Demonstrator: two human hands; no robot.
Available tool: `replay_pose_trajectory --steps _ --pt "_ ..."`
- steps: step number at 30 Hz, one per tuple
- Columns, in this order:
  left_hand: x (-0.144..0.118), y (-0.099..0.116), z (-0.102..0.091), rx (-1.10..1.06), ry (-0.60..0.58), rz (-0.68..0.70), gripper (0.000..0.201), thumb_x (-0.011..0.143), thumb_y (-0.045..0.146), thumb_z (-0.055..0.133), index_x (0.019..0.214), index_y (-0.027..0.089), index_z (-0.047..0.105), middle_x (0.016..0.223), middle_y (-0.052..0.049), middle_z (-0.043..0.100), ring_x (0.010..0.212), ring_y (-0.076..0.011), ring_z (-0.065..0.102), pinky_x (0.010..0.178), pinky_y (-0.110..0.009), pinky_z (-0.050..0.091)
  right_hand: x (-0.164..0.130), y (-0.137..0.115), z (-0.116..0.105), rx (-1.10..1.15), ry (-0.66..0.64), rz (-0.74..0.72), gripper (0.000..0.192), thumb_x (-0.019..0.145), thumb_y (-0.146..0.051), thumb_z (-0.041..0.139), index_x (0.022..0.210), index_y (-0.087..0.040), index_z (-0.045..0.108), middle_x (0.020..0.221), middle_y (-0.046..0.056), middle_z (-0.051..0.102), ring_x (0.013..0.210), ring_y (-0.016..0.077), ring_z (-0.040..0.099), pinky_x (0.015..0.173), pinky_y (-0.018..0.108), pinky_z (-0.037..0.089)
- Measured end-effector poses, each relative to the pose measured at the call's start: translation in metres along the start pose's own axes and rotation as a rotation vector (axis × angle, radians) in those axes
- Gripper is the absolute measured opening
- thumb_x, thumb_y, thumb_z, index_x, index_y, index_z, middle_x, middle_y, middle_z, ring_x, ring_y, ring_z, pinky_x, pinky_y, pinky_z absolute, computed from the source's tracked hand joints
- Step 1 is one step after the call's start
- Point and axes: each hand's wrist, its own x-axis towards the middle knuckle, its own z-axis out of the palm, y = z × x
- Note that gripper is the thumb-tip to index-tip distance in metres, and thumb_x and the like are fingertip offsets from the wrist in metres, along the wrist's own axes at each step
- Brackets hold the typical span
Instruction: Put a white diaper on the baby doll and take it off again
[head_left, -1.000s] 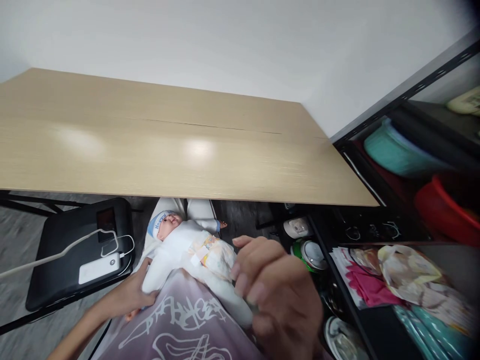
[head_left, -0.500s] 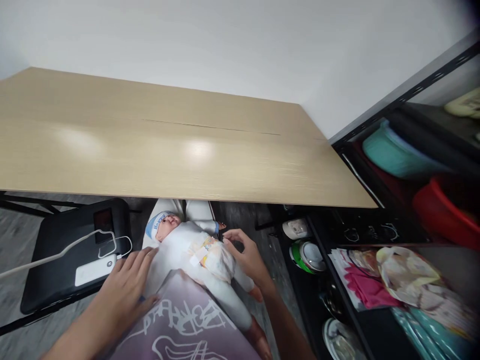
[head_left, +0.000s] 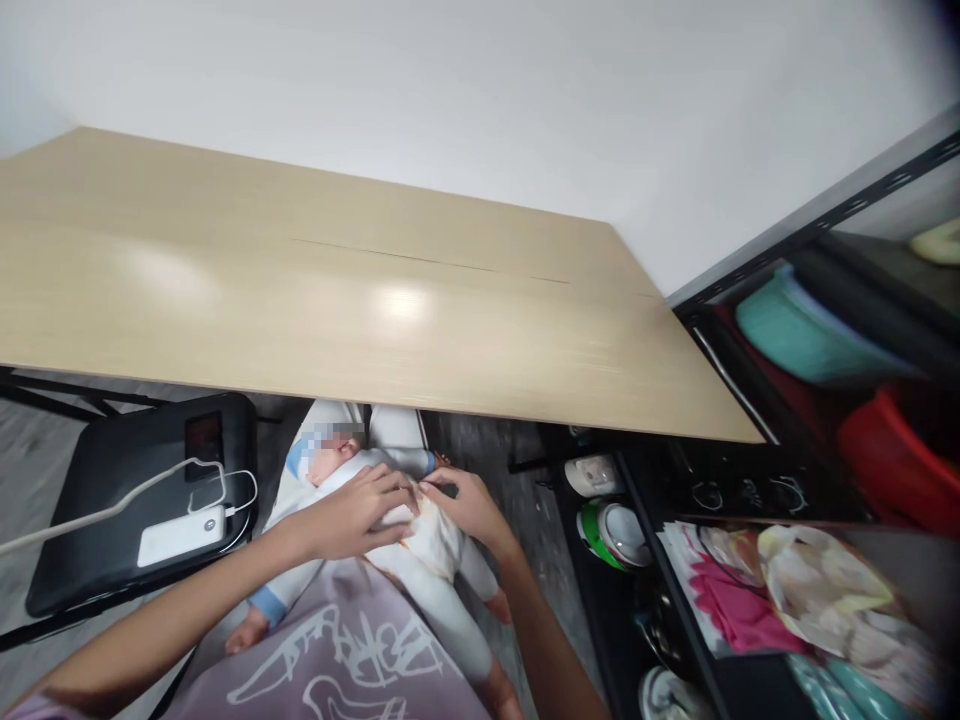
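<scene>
Both hands, left (head_left: 358, 513) and right (head_left: 466, 500), pinch the diaper (head_left: 427, 525) on the baby doll (head_left: 405, 540)

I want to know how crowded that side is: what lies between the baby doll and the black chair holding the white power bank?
In the head view only the person's left hand and forearm cross between the baby doll and the black chair; beneath is grey floor.

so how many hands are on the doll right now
2: the left hand rests on the baby doll at its chest, the right hand at its diaper, fingertips meeting.
</scene>
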Motion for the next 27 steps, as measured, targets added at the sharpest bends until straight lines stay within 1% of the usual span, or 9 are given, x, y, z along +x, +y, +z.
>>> replay_pose_trajectory --steps 4,8,13,16,18,20,22,24,27 --pt "-0.004 0.0 0.003 0.057 0.033 0.026 0.023 0.122 0.038 0.055 0.124 0.021 0.07 0.124 -0.009 0.075 0.11 -0.0268 0.062 0.101 -0.041 0.045 0.01 0.009 0.003 -0.032 -0.01 -0.018 0.027 0.102 -0.043 0.07 0.092 -0.024 0.086 0.095 0.005 0.088 0.092 0.0273 0.082 0.089 0.038 0.059" --pt "0.0 -0.003 0.009 0.119 0.079 0.023 0.018 0.122 0.031 0.052 0.122 0.021 0.067 0.121 -0.009 0.074 0.107 -0.027 0.062 0.096 -0.041 0.046 0.022 0.038 0.005 -0.07 0.072 -0.002 0.031 0.101 -0.048 0.067 0.093 -0.023 0.083 0.096 0.007 0.088 0.092 0.0275 0.082 0.089 0.039 0.06" --pt "-0.018 0.016 -0.017 0.126 0.036 -0.019 0.023 0.124 0.029 0.045 0.117 0.021 0.066 0.112 -0.007 0.074 0.1 -0.0263 0.062 0.094 -0.041 0.046 0.026 0.063 -0.005 -0.103 0.164 0.055 0.035 0.102 -0.051 0.063 0.095 -0.023 0.082 0.1 0.013 0.088 0.096 0.0319 0.084 0.095 0.048 0.064" --pt "-0.048 0.037 -0.038 0.02 -0.096 -0.08 0.016 0.121 0.027 0.053 0.116 0.023 0.068 0.106 -0.005 0.073 0.1 -0.0251 0.065 0.092 -0.037 0.047 0.017 0.044 -0.009 -0.086 0.101 -0.025 0.038 0.106 -0.05 0.065 0.125 -0.024 0.085 0.127 0.012 0.087 0.121 0.0313 0.081 0.114 0.05 0.061" --pt "-0.063 0.046 -0.044 -0.075 -0.191 -0.109 0.011 0.117 0.023 0.06 0.112 0.024 0.069 0.105 -0.003 0.075 0.103 -0.0244 0.068 0.091 -0.034 0.048 0.011 0.018 -0.007 -0.063 -0.039 -0.132 0.047 0.109 -0.05 0.069 0.149 -0.027 0.077 0.152 0.011 0.078 0.142 0.0307 0.073 0.127 0.05 0.054" --pt "-0.069 0.049 -0.042 -0.156 -0.253 -0.101 0.009 0.113 0.02 0.066 0.107 0.025 0.072 0.106 -0.002 0.078 0.105 -0.0241 0.07 0.09 -0.033 0.049 0.006 -0.011 -0.003 -0.04 -0.199 -0.225 0.054 0.11 -0.049 0.072 0.16 -0.028 0.071 0.166 0.01 0.068 0.153 0.0307 0.065 0.134 0.047 0.049" --pt "-0.066 0.047 -0.038 -0.187 -0.277 -0.078 0.004 0.109 0.024 0.072 0.106 0.025 0.074 0.103 -0.002 0.079 0.103 -0.0245 0.071 0.088 -0.033 0.049 -0.001 -0.034 -0.003 -0.051 -0.283 -0.277 0.051 0.111 -0.049 0.072 0.158 -0.028 0.072 0.163 0.01 0.069 0.151 0.0299 0.065 0.133 0.043 0.049" --pt "-0.058 0.044 -0.035 -0.157 -0.271 -0.08 0.009 0.11 0.032 0.072 0.106 0.025 0.075 0.096 -0.002 0.077 0.098 -0.0252 0.07 0.088 -0.035 0.048 -0.016 -0.047 -0.011 -0.093 -0.288 -0.288 0.041 0.116 -0.05 0.063 0.146 -0.027 0.079 0.144 0.009 0.078 0.137 0.0286 0.071 0.127 0.044 0.053" --pt "-0.043 0.039 -0.033 -0.105 -0.2 -0.125 0.027 0.12 0.044 0.056 0.115 0.025 0.074 0.095 -0.002 0.075 0.098 -0.0257 0.068 0.094 -0.038 0.048 -0.057 -0.043 -0.037 -0.103 -0.257 -0.15 0.053 0.122 -0.058 0.043 0.121 -0.027 0.086 0.118 0.009 0.084 0.117 0.028 0.076 0.116 0.046 0.055"
